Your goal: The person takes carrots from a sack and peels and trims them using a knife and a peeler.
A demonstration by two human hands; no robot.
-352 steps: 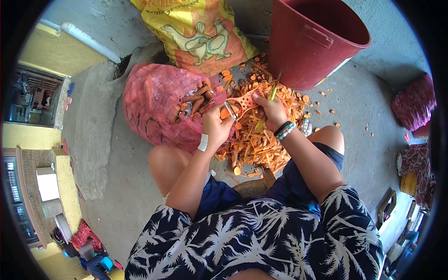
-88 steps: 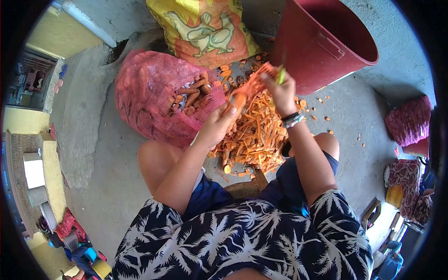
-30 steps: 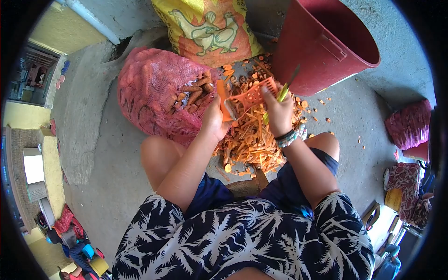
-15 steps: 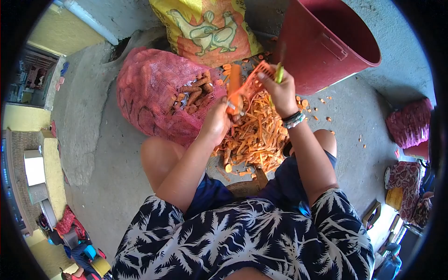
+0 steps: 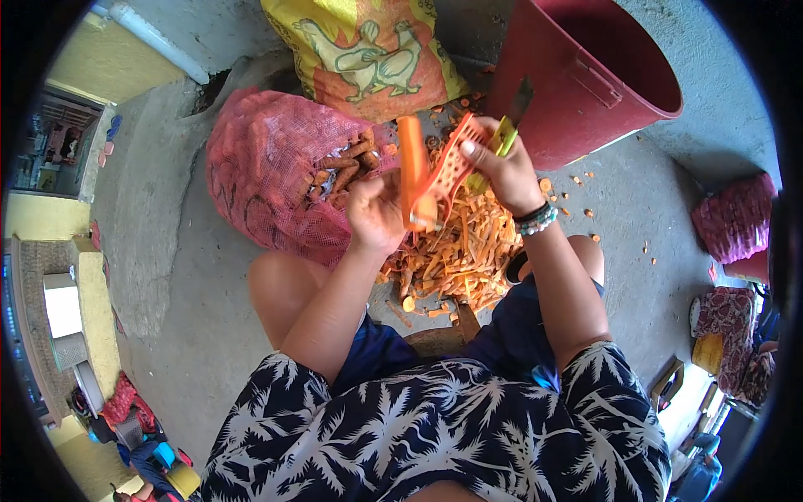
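Note:
My left hand (image 5: 374,213) holds a carrot (image 5: 410,163) upright, its peeled orange side showing; part of the fingers is hidden behind it. In my right hand (image 5: 510,176) are an orange peeler (image 5: 448,171) with a perforated handle and a knife (image 5: 505,136) with a yellow-green handle, its dark blade pointing up and away. The peeler's head lies against the carrot's lower end. Below both hands, a heap of carrot peelings (image 5: 468,259) covers the floor between my legs. Unpeeled carrots (image 5: 345,171) show through the opening of a pink mesh sack (image 5: 268,167) at the left.
A tall red bin (image 5: 560,92) stands at the back right beside a yellow and orange sack (image 5: 368,58) printed with chickens. Cut carrot ends (image 5: 589,213) lie scattered on the concrete floor (image 5: 619,284). Another pink sack (image 5: 736,217) rests by the right wall.
The peeler has moved slightly toward me along the carrot, to its lower end. My left hand has turned palm up and its fingers have loosened. The knife blade now shows more clearly.

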